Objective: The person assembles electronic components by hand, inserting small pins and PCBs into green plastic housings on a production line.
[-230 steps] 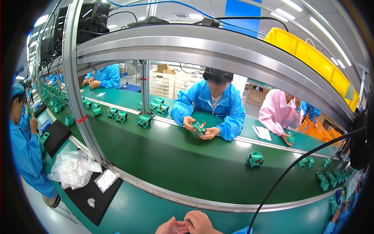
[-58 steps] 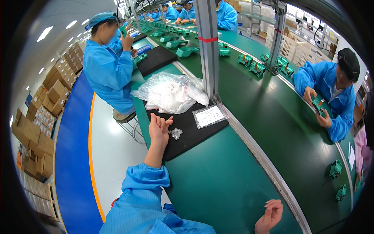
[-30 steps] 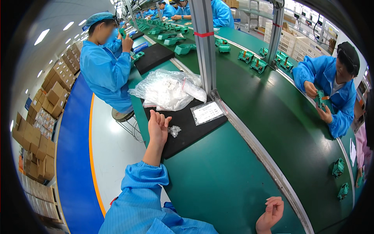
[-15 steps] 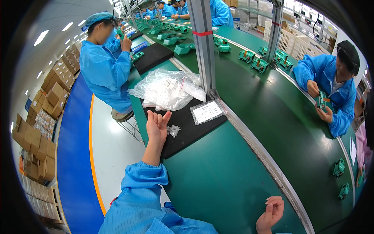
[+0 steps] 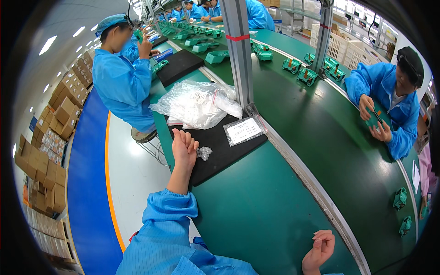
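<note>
My left hand (image 5: 184,150) rests at the near left edge of a black foam pad (image 5: 220,160), its fingers curled in toward the palm and nothing visible in them. Just right of it lies a small heap of clear plastic pieces (image 5: 204,153). Behind the hand, a large bundle of clear plastic bags (image 5: 195,105) covers the far part of the pad. A flat clear bag with a white label (image 5: 244,132) lies at the pad's right side. My right hand (image 5: 318,253) hovers over the green bench (image 5: 256,201) at lower right, fingers loosely bent and apart, holding nothing.
A metal post (image 5: 238,59) stands at the bench's far edge, beside a metal rail (image 5: 311,188). Beyond runs a green conveyor (image 5: 293,123) carrying green housings (image 5: 306,77). One co-worker (image 5: 120,78) is at left, another (image 5: 389,101) across the belt at right.
My left hand's fingers have curled further in; my right hand has stayed put. Across the belt, the co-worker has turned the green housing and now holds a dark tool against it.
</note>
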Available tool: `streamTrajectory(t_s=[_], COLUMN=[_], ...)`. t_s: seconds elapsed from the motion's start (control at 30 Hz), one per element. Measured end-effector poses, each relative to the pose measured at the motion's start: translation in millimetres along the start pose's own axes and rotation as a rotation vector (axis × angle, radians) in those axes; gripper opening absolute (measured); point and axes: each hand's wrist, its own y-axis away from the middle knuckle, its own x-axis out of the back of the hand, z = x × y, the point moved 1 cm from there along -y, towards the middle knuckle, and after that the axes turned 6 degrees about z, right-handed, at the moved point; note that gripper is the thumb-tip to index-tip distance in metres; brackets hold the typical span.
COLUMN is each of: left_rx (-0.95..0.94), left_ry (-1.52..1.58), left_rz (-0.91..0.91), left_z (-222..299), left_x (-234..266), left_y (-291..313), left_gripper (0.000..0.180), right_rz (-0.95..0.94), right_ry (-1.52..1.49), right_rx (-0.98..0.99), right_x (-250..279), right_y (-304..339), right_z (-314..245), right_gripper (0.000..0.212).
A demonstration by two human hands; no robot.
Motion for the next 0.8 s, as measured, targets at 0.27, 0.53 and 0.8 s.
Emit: streamTrajectory(t_s=[0.27,0.53,0.8], left_rx=[-0.032,0.042,-0.042], left_ry=[0.099,0.069,-0.061], left_rz=[-0.107,-0.082,-0.081], left_z=[-1.9,-1.5,-4.0], left_x=[-0.9,4.3,1.8], left_y=[-2.0,-2.5,-2.8], left_gripper=[0.046,0.046,0.045], right_rz=[0.001,0.006,0.0], right_ry=[-0.001,-0.013,-0.018], right_rx=[-0.002,-0.01,-0.006], right_x=[0.6,0.7,1.5], right_y=[-0.6,-0.1,0.2], right_z=[1.2,2.4,2.5], right_gripper=[0.021,0.021,0.019])
